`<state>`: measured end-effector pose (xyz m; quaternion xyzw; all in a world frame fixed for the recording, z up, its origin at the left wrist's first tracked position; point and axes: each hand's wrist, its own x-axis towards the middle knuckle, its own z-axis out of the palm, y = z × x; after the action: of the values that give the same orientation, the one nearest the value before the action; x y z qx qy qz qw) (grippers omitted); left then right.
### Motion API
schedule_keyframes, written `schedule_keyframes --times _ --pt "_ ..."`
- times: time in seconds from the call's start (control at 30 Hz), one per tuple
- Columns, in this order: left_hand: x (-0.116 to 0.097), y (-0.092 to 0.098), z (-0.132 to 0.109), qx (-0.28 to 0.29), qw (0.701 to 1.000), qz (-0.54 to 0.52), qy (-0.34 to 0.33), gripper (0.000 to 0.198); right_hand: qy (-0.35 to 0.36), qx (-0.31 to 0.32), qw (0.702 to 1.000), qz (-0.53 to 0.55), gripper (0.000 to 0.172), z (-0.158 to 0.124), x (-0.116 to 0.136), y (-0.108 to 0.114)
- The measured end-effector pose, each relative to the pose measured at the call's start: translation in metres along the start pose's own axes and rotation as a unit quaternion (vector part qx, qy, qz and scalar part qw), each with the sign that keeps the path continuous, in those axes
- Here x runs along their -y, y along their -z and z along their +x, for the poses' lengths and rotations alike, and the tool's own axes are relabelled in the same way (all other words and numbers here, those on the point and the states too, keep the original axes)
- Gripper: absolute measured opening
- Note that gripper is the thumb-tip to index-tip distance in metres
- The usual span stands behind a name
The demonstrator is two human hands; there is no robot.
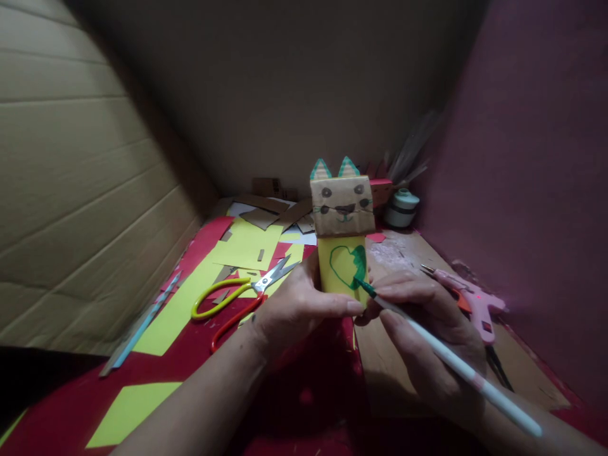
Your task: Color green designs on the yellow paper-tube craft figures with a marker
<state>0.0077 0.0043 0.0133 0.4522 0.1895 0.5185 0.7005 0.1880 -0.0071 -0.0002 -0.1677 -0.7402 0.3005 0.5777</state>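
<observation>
Head view: on the red tabletop [285,405], yellow-handled and red-handled scissors [260,285] lie open at 8 o'clock from the cat figure [342,228], a pink glue gun [475,294] at 4. At 7 o'clock, the left hand [298,301] has its fingers curled around the figure's yellow body; at 4, the right hand [456,329] pinches a slim white pen [456,363], its green tip touching the part-filled heart [346,266] near 5 o'clock.

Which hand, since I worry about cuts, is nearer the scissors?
Left. The left hand grips the cat figure just to the right of the scissors; the right hand is farther right, holding the green-tipped tool.
</observation>
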Motion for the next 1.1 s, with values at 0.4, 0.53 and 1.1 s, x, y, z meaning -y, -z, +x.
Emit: schedule_keyframes --times 0.4,0.53,1.1 --pt "-0.003 -0.002 0.001 -0.003 0.999 0.033 0.002 0.03 -0.011 -0.045 0.999 -0.028 0.035 -0.005 -0.009 0.002" --pt "-0.002 -0.001 0.001 -0.013 1.0 0.023 0.007 0.036 -0.017 -0.031 0.999 -0.013 0.037 -0.004 -0.005 0.003" --pt "-0.002 0.0 0.001 -0.048 0.999 0.009 0.019 0.053 -0.031 -0.037 0.998 0.035 0.022 0.003 0.004 -0.009"
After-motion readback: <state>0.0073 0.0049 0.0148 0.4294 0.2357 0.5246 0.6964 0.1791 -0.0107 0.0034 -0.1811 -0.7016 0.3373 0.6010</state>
